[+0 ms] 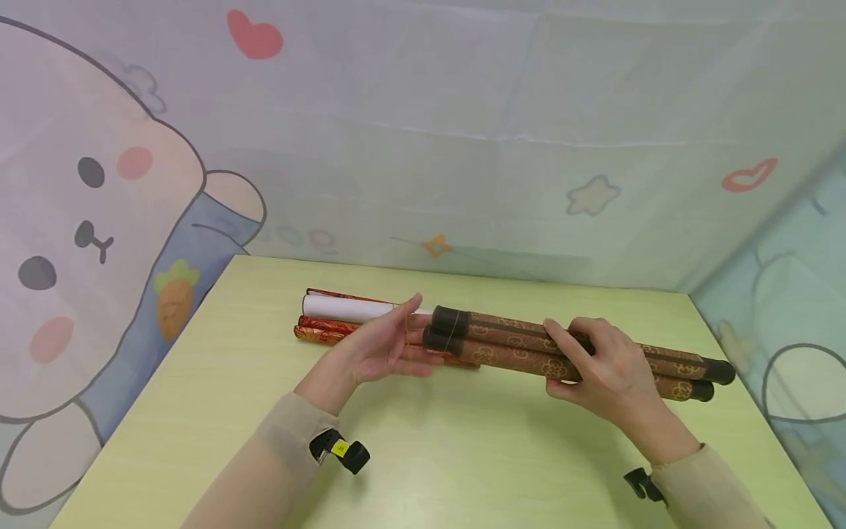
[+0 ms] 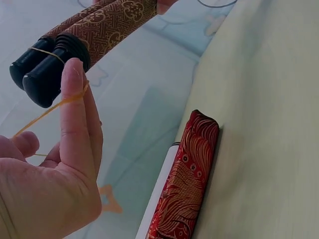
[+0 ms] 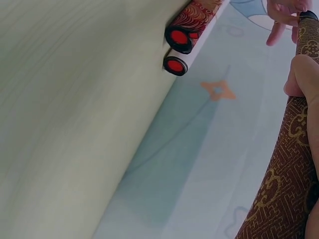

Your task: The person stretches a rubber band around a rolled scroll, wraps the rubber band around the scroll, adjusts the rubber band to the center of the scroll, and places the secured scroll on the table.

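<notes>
My right hand [image 1: 611, 367] grips two brown, gold-patterned brocade tubes [image 1: 512, 356] lying side by side, clear of the table. Both tubes have black end caps [image 2: 47, 74], and a thin yellow rubber band [image 2: 47, 51] crosses the two caps at the left end. My left hand [image 1: 383, 345] is at that end, palm turned up and fingers stretched out, the fingertips right at the caps. Around the left fingers and thumb runs an orange-yellow rubber band [image 2: 52, 108], pulled taut. In the right wrist view the brocade [image 3: 286, 159] shows under the right fingers.
Behind the left hand, red brocade rolls [image 1: 320, 332] and a white roll [image 1: 337, 307] lie on the pale yellow table [image 1: 423, 455]. Their near ends show red discs [image 3: 178, 37] in black rims. A printed cloth [image 1: 423, 147] hangs at the table's back edge.
</notes>
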`<state>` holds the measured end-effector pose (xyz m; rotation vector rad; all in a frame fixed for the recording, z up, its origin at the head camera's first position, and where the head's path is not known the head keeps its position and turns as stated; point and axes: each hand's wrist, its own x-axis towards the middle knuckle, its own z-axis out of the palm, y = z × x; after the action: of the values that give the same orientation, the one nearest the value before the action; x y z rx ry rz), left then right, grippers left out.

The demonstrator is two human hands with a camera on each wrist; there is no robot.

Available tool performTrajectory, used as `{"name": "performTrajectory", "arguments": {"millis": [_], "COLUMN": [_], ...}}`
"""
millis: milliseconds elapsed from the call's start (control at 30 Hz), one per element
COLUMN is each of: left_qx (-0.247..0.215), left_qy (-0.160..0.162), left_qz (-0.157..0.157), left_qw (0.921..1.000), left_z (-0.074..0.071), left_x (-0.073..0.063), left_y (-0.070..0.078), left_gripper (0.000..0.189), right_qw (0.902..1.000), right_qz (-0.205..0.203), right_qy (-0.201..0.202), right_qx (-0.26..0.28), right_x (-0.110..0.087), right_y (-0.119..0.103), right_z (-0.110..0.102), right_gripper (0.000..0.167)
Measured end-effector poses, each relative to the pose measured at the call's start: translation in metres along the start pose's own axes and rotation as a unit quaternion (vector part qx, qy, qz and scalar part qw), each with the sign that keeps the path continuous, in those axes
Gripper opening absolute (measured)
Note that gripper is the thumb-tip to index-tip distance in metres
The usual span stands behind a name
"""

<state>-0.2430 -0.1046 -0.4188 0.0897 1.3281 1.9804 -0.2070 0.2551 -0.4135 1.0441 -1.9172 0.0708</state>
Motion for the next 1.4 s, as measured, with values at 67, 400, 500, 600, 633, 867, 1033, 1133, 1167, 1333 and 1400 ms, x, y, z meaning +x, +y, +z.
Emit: {"name": "performTrajectory", "arguments": {"millis": [67, 400, 500, 600, 633, 867, 1033, 1133, 1167, 1333, 1400], "left_qx": [0.013, 0.07, 0.079, 0.089, 0.094, 0.126, 0.141, 0.152, 0.155, 0.172, 0.175], "left_qy": [-0.001, 0.029, 0.039, 0.048, 0.051, 0.086, 0.099, 0.098, 0.098, 0.093, 0.091], "left_qz": [-0.007, -0.008, 0.002, 0.012, 0.016, 0.031, 0.028, 0.029, 0.029, 0.027, 0.025], "left_qw": [0.9999, 0.9971, 0.9961, 0.9948, 0.9942, 0.9878, 0.9847, 0.9831, 0.9826, 0.9804, 0.9801], "left_z": [0.001, 0.013, 0.017, 0.021, 0.022, 0.03, 0.034, 0.035, 0.035, 0.035, 0.035], "left_x": [0.0, -0.006, -0.008, -0.008, -0.008, -0.007, -0.007, -0.006, -0.005, -0.005, -0.005], "left_y": [0.0, 0.006, 0.008, 0.009, 0.009, 0.009, 0.009, 0.008, 0.007, 0.006, 0.006], "left_gripper": [0.08, 0.081, 0.079, 0.075, 0.074, 0.068, 0.064, 0.063, 0.063, 0.06, 0.059], "right_qw": [1.0, 0.9986, 0.9982, 0.9977, 0.9974, 0.9941, 0.9927, 0.9921, 0.9921, 0.9919, 0.9918], "right_qz": [-0.006, -0.028, -0.035, -0.04, -0.042, -0.047, -0.049, -0.053, -0.054, -0.055, -0.055], "right_qy": [-0.007, -0.044, -0.048, -0.054, -0.058, -0.097, -0.11, -0.113, -0.113, -0.114, -0.115], "right_qx": [0.003, 0.014, 0.011, 0.008, 0.006, -0.014, -0.014, -0.015, -0.014, -0.014, -0.012], "right_x": [0.0, 0.004, 0.006, 0.009, 0.009, 0.012, 0.01, 0.01, 0.01, 0.01, 0.01], "right_y": [0.001, 0.007, 0.009, 0.01, 0.01, 0.012, 0.013, 0.013, 0.013, 0.013, 0.013], "right_z": [-0.001, -0.004, -0.004, -0.005, -0.006, -0.01, -0.011, -0.011, -0.011, -0.011, -0.011], "right_gripper": [0.055, 0.057, 0.056, 0.056, 0.056, 0.062, 0.063, 0.062, 0.062, 0.063, 0.064]}}
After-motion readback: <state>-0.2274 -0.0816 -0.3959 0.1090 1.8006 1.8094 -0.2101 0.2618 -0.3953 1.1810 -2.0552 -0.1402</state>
